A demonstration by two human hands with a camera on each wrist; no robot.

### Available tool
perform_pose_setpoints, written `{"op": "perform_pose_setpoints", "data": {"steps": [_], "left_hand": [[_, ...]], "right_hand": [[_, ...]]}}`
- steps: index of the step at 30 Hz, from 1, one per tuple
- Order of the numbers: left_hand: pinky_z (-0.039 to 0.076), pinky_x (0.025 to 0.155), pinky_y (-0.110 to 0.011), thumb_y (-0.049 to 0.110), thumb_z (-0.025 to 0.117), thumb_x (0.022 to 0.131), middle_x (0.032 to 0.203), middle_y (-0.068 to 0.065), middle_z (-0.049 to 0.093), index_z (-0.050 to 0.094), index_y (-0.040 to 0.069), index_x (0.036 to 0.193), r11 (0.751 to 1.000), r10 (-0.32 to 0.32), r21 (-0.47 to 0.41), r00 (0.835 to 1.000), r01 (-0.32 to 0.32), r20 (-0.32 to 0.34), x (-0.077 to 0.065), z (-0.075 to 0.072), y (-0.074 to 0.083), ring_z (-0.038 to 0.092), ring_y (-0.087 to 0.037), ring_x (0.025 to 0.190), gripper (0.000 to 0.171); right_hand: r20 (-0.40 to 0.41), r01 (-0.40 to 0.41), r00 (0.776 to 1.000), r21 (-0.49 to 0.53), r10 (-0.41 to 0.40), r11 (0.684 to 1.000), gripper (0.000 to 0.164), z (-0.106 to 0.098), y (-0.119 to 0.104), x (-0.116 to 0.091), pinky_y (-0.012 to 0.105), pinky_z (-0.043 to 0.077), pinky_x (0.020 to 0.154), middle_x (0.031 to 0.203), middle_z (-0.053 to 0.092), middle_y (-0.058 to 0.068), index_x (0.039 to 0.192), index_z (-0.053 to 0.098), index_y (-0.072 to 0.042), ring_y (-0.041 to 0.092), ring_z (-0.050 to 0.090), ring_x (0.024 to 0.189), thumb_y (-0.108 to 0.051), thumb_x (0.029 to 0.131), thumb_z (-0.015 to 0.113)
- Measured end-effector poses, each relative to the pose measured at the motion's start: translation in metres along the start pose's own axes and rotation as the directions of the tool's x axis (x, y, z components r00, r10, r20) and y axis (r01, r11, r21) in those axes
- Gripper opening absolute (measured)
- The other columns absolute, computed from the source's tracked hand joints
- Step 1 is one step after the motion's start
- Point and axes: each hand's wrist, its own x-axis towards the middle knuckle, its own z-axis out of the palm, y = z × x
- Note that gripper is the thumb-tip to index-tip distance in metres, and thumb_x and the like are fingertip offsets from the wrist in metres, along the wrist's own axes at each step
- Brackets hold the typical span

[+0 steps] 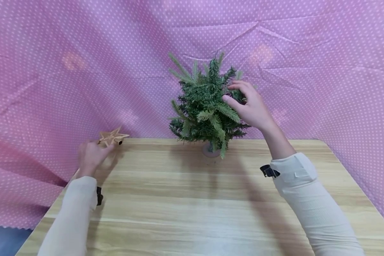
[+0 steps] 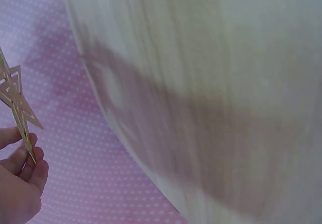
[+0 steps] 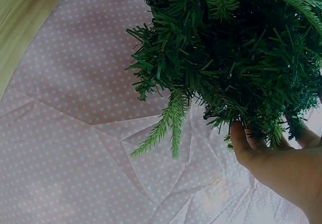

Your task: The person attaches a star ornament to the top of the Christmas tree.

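A gold star tree topper (image 1: pixel 112 136) is above the far left corner of the table. My left hand (image 1: pixel 91 155) pinches it by its lower points, as the left wrist view shows, with the cut-out star (image 2: pixel 17 94) standing up from the fingertips. A small green artificial Christmas tree (image 1: pixel 204 103) stands upright at the back middle of the table on a pale round base (image 1: pixel 208 152). Beside its upper right branches is my right hand (image 1: pixel 251 106), thumb and fingers spread apart. In the right wrist view its fingertips reach in among the needles, partly hidden.
The light wood table (image 1: pixel 166 213) ends at the back against a pink dotted cloth (image 1: pixel 121 71), which also hangs along both sides. Dark straps (image 1: pixel 269 171) go round both wrists. Shadows of the arms fall across the tabletop.
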Motion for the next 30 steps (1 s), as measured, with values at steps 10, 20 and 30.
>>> {"op": "perform_pose_setpoints", "data": {"steps": [10, 20, 30], "left_hand": [[0.031, 0.105, -0.063, 0.049, 0.069, 0.091, 0.131, -0.041, 0.051, 0.054, -0.018, 0.133, 0.996, -0.009, -0.093, 0.999, 0.005, -0.041, 0.002, 0.000, 0.025, 0.041, -0.055, 0.121, 0.080], [0.033, 0.102, -0.057, 0.040, 0.076, 0.084, 0.132, -0.032, 0.057, 0.062, -0.012, 0.129, 0.984, 0.033, -0.163, 0.980, -0.066, -0.198, 0.006, 0.000, 0.045, 0.046, -0.048, 0.119, 0.070], [0.038, 0.094, -0.056, 0.029, 0.080, 0.079, 0.127, -0.030, 0.060, 0.062, -0.014, 0.127, 0.964, 0.084, -0.210, 0.935, -0.164, -0.345, 0.002, -0.007, 0.064, 0.047, -0.046, 0.114, 0.067]], "right_hand": [[-0.008, 0.001, 1.000, 0.010, -0.001, 1.000, 0.054, -0.001, 0.002, -0.001, 0.055, 0.018, 0.121, 0.158, 0.040, 0.010, 0.137, 0.057, -0.002, 0.029, 0.031, 0.147, -0.038, 0.098, 0.065], [-0.003, -0.006, 1.000, 0.015, 0.006, 1.000, 0.054, -0.001, 0.005, -0.002, 0.057, 0.017, 0.121, 0.159, 0.038, 0.009, 0.138, 0.057, -0.003, 0.029, 0.029, 0.148, -0.040, 0.098, 0.064], [0.008, 0.002, 1.000, 0.013, -0.002, 1.000, 0.058, 0.002, 0.005, 0.001, 0.055, 0.016, 0.121, 0.160, 0.036, 0.008, 0.143, 0.054, -0.004, 0.027, 0.027, 0.149, -0.041, 0.099, 0.063]]}}
